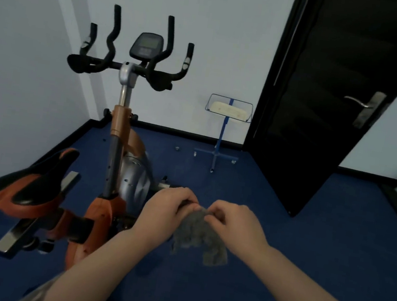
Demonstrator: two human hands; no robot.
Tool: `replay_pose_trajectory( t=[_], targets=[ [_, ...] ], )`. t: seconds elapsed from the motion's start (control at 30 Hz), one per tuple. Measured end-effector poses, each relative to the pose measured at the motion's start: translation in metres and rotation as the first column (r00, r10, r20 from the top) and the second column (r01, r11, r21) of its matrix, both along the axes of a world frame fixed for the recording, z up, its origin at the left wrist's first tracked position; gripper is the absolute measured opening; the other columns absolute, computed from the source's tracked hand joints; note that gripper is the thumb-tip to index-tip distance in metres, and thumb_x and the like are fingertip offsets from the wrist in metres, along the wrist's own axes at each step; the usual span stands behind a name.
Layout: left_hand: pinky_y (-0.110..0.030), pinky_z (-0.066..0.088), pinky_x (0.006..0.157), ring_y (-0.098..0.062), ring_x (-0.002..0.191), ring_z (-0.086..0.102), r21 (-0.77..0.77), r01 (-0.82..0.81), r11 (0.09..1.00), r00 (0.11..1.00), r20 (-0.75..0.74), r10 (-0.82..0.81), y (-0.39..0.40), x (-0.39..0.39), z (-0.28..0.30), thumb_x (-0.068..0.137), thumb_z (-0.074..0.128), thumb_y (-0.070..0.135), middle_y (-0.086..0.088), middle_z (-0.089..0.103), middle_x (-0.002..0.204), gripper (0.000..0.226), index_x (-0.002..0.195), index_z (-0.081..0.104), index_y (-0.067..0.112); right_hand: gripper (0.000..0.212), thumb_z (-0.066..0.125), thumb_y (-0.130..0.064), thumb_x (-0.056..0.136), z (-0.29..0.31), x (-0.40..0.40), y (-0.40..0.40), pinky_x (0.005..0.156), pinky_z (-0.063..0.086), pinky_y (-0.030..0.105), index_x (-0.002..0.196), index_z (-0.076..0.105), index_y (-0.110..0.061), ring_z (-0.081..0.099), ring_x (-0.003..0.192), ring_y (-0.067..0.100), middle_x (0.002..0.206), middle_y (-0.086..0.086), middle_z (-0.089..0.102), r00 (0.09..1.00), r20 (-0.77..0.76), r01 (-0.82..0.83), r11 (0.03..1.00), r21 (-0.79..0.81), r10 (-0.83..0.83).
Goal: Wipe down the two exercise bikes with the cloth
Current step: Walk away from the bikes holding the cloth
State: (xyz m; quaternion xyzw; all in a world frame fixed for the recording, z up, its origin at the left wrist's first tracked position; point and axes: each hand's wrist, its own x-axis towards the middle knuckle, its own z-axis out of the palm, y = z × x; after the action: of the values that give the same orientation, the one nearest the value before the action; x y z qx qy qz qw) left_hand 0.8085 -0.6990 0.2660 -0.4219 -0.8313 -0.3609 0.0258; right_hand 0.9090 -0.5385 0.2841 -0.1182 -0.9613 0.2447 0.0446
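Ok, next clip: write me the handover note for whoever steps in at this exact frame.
Left hand and right hand: both pinch the top edge of the grey cloth, which hangs in mid-air between them.
Exercise bike: stands left of the hands, by the corner walls; cloth is not touching it.
Second bike: not identifiable in this view.
Done: nothing visibly wiped.
Left: wipe handlebars, saddle and frame, then the other bike.

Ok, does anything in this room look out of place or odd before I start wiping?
A few small loose parts lie on the blue floor between the exercise bike and the blue stand; what they are is too small to tell. Otherwise nothing stands out: the bike is upright, and both hands, left and right, pinch the grey cloth.
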Motion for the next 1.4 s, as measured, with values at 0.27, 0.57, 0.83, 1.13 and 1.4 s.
replay_pose_trajectory(
  t=[0.27, 0.57, 0.83, 1.13, 1.4],
  targets=[
    [-0.028, 0.051, 0.072, -0.001, 0.081, 0.06, 0.0, 0.099, 0.995, 0.994, 0.049, -0.099, 0.064, -0.017, 0.01, 0.094, 0.06, 0.031, 0.017, 0.064, 0.083, 0.007, 0.091, 0.065, 0.027, 0.013, 0.062, -0.042, 0.09, 0.005, -0.014, 0.063, 0.053, 0.031, 0.02, 0.081, 0.057, -0.033, 0.048, 0.059, 0.0, 0.063, -0.017, 0.052, 0.996, 0.043, -0.087, 0.994, 0.068, 0.084],
    [-0.02, 0.048, 0.071, 0.001, 0.081, 0.059, -0.219, 0.047, 0.975, 0.968, 0.249, 0.009, 0.133, -0.138, -0.017, 0.097, 0.052, 0.043, 0.016, 0.064, 0.087, 0.01, 0.094, 0.058, 0.036, 0.015, 0.051, -0.024, 0.092, -0.011, -0.105, 0.164, 0.059, 0.038, 0.023, 0.094, 0.064, -0.029, 0.059, 0.08, 0.01, 0.088, -0.011, 0.065, 0.976, 0.206, 0.021, 0.971, 0.237, -0.071],
    [-0.029, 0.051, 0.084, -0.005, 0.095, 0.059, -0.418, 0.135, 0.898, 0.96, 0.278, -0.015, 0.225, -0.252, -0.026, 0.098, 0.05, 0.041, 0.017, 0.064, 0.106, 0.017, 0.106, 0.062, 0.032, 0.015, 0.052, -0.027, 0.093, -0.014, -0.189, 0.26, 0.069, 0.051, 0.03, 0.096, 0.065, -0.032, 0.06, 0.083, 0.01, 0.093, -0.011, 0.065, 0.946, 0.211, 0.199, 0.954, 0.222, -0.247],
    [-0.033, 0.054, 0.086, -0.005, 0.094, 0.061, -0.43, 0.231, 0.873, 0.93, 0.362, -0.067, 0.374, -0.318, -0.046, 0.098, 0.049, 0.041, 0.017, 0.065, 0.104, 0.017, 0.105, 0.063, 0.033, 0.014, 0.053, -0.028, 0.093, -0.038, -0.252, 0.406, 0.065, 0.05, 0.027, 0.094, 0.065, -0.035, 0.059, 0.079, 0.007, 0.09, -0.013, 0.064, 0.911, 0.247, 0.299, 0.941, 0.159, -0.331],
    [-0.028, 0.053, 0.081, -0.003, 0.091, 0.06, -0.389, 0.114, 0.914, 0.907, 0.415, 0.064, 0.478, -0.383, -0.045, 0.098, 0.05, 0.04, 0.017, 0.064, 0.102, 0.013, 0.1, 0.061, 0.035, 0.012, 0.055, -0.03, 0.093, -0.031, -0.331, 0.537, 0.067, 0.051, 0.028, 0.093, 0.067, -0.033, 0.06, 0.082, 0.008, 0.09, -0.011, 0.065, 0.922, 0.283, 0.224, 0.959, 0.172, -0.266]
  ],
)
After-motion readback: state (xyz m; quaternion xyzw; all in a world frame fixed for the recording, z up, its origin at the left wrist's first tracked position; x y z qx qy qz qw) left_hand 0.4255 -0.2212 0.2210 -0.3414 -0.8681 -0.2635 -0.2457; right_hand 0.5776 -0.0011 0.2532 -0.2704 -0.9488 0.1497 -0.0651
